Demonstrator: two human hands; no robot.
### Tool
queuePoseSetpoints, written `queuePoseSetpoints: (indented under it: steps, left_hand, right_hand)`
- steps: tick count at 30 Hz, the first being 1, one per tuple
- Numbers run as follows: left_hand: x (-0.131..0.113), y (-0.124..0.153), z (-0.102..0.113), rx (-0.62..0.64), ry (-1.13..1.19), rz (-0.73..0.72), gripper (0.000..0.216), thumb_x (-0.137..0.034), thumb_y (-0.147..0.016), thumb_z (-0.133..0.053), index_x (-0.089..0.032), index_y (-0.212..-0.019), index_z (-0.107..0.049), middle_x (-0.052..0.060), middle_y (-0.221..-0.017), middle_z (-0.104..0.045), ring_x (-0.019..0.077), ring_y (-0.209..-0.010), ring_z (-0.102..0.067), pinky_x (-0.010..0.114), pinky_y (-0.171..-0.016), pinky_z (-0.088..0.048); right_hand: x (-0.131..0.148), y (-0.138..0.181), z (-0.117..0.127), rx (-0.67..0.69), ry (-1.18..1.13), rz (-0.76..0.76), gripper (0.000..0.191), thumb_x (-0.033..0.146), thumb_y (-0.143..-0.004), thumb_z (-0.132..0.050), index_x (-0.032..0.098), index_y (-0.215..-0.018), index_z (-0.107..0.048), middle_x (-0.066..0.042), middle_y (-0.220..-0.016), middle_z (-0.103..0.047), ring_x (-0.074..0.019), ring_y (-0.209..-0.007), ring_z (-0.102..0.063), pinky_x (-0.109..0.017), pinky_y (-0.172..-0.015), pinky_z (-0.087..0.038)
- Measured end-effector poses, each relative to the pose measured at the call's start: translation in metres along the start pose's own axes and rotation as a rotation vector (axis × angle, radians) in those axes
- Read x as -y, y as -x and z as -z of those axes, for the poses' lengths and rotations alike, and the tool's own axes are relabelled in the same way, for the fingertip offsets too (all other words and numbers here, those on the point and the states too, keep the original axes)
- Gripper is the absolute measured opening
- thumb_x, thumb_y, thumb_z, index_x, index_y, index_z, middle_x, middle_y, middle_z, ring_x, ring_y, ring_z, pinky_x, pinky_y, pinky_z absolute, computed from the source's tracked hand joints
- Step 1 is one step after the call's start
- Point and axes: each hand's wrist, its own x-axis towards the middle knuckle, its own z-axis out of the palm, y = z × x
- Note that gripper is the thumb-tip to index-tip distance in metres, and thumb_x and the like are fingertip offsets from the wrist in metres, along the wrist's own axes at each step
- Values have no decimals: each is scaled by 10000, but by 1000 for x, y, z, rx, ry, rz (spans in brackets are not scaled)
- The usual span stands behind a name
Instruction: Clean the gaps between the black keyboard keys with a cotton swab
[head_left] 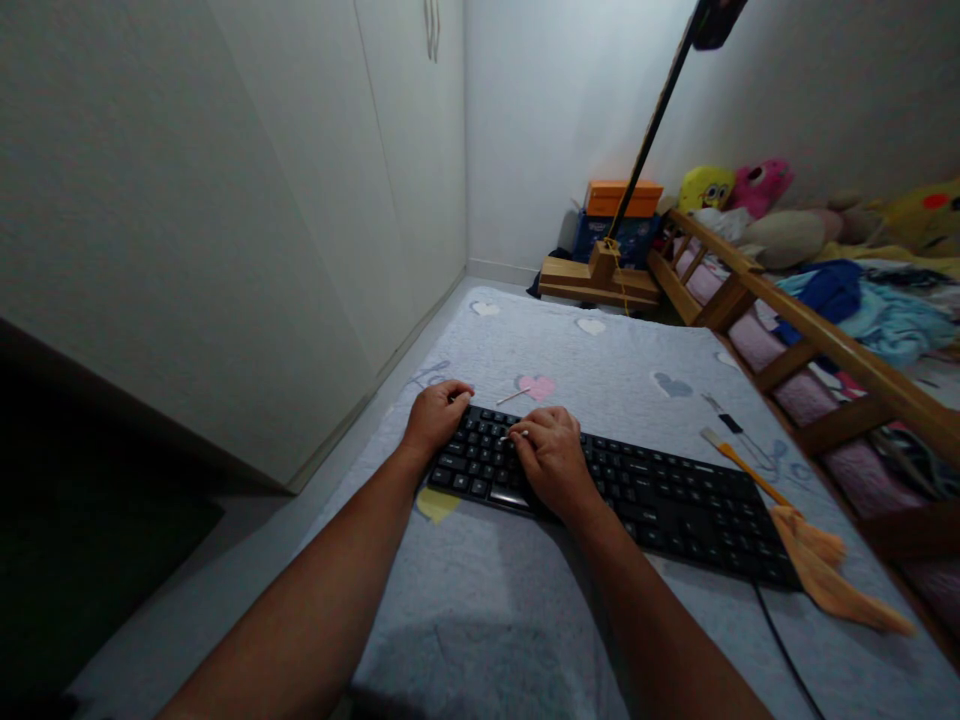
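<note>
Bare forearms (315, 590) outstretched, left hand (436, 417) curled, right hand (553, 462) in an apparent pinch.

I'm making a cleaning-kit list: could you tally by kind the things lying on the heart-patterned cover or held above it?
Keyboard: 1
Cotton swabs: 2 (one lying loose, one in the right hand)
Orange-handled brush: 1
Metal tool with black grip: 1
Orange cloth: 1
Total: 6

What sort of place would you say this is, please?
Probably a bedroom: plush toys sit on what looks like a wooden-railed bed, and a tall cabinet stands opposite.
</note>
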Motion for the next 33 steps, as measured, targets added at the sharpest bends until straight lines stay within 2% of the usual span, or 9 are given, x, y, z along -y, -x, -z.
queuePoseSetpoints:
  steps: [33]
  left_hand:
    - [-5,0,2,5,-1,7,255,-322,-800,-538,-190,-854,-748,55,-921,-777,230,-891,-694,341,-872,-509]
  right_hand:
    - [4,2,6,34,-9,16,193,176,-931,-565,197,-783,-688,-41,-868,-683,-221,-942,-530,-408,-924,-331]
